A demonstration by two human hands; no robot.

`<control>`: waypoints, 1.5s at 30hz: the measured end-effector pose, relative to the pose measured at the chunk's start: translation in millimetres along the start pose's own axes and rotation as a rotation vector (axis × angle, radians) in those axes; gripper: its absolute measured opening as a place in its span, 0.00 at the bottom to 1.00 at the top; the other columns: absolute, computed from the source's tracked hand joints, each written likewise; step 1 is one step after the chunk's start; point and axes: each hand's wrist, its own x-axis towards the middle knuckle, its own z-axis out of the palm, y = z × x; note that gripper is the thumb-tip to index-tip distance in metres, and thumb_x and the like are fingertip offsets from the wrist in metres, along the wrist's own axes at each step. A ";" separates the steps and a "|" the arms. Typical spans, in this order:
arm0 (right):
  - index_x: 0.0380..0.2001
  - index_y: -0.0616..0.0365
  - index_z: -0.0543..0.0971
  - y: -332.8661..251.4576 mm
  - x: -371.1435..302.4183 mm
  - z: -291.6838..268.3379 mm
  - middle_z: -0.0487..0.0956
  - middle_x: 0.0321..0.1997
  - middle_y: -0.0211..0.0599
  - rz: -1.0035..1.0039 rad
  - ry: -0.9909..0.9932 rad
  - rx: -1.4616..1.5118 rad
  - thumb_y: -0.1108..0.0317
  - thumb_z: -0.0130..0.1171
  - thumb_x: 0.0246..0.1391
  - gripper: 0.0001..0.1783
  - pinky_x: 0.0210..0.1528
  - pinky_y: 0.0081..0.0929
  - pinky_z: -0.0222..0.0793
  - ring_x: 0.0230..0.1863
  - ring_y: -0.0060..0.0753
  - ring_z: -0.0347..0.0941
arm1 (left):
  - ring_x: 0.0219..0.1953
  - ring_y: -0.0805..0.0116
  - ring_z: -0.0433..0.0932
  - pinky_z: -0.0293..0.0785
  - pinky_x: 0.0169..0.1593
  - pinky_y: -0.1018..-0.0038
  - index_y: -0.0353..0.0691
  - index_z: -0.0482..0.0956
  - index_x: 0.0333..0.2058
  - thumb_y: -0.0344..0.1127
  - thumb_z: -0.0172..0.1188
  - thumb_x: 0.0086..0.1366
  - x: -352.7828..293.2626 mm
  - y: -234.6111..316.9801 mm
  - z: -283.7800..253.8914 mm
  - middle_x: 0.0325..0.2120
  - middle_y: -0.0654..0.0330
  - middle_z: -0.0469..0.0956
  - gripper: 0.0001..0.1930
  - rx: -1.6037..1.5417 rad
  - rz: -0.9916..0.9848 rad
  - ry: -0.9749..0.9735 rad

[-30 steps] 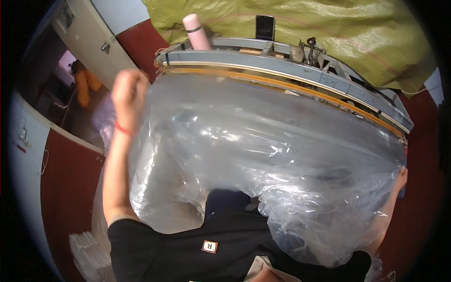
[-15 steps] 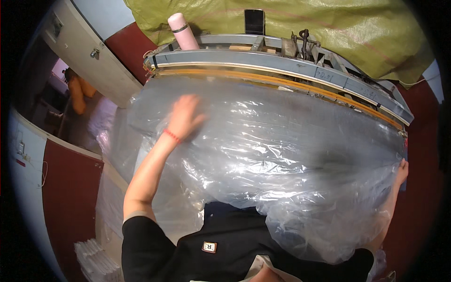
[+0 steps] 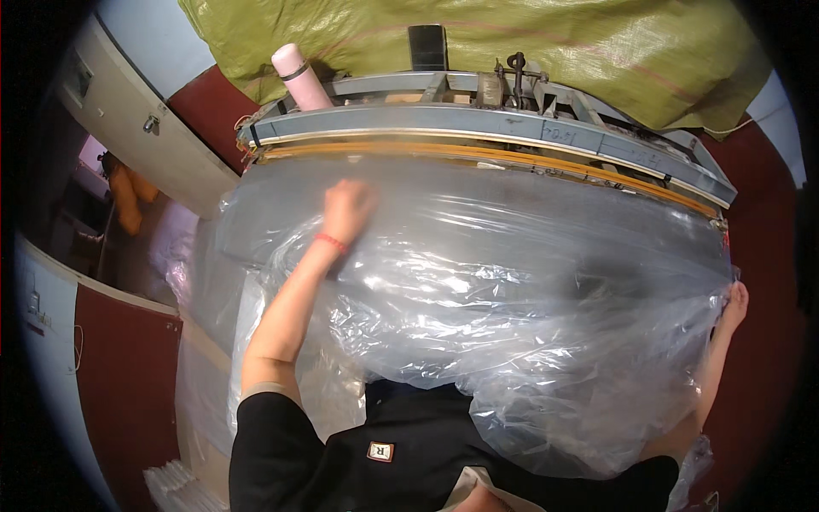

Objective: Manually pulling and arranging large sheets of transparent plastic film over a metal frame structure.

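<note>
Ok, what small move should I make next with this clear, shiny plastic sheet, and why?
I'd probably sweep your bare left hand leftward over the clear, shiny plastic sheet, because creases show below that hand, while your bare right hand pinches the sheet's right side and could anchor it.

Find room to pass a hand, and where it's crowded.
Between the left hand and right hand, the clear plastic film has an unoccupied stretch, bordered behind by the orange strip. Crowded: along the grey metal frame, with pink thermos, black phone, metal clamp.
</note>
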 end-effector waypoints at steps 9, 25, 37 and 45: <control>0.38 0.60 0.73 -93.2 -15.9 -32.0 0.71 0.38 0.26 -0.186 -0.291 -0.285 0.70 0.50 0.51 0.11 0.44 0.18 0.59 0.40 0.22 0.66 | 0.30 0.64 0.69 0.66 0.36 0.73 0.39 0.77 0.26 0.28 0.60 0.46 -0.6 -7.3 -0.9 0.21 0.59 0.73 0.06 0.021 0.071 -0.041; 0.24 0.62 0.74 -25.3 -15.2 183.0 0.73 0.21 0.29 -0.222 -0.095 -0.363 0.59 0.54 0.49 0.15 0.30 0.21 0.63 0.24 0.20 0.65 | 0.22 0.80 0.62 0.59 0.26 0.83 0.36 0.71 0.24 0.35 0.48 0.57 38.6 -123.9 22.3 0.18 0.69 0.66 0.09 -0.491 -0.477 0.485; 0.23 0.62 0.71 -13.9 -3.6 230.2 0.72 0.20 0.32 -0.124 0.183 -0.116 0.65 0.59 0.42 0.11 0.30 0.21 0.64 0.25 0.23 0.67 | 0.18 0.84 0.58 0.54 0.22 0.87 0.41 0.66 0.19 0.33 0.55 0.55 71.0 -131.1 33.5 0.14 0.71 0.63 0.09 -0.568 -0.480 0.572; 0.29 0.61 0.70 -12.5 7.8 217.1 0.73 0.25 0.37 -0.167 0.373 -0.239 0.69 0.51 0.46 0.08 0.33 0.25 0.65 0.28 0.30 0.69 | 0.27 0.69 0.70 0.75 0.29 0.72 0.38 0.63 0.34 0.31 0.47 0.54 69.3 -136.0 24.4 0.31 0.58 0.66 0.08 -0.748 -0.750 0.697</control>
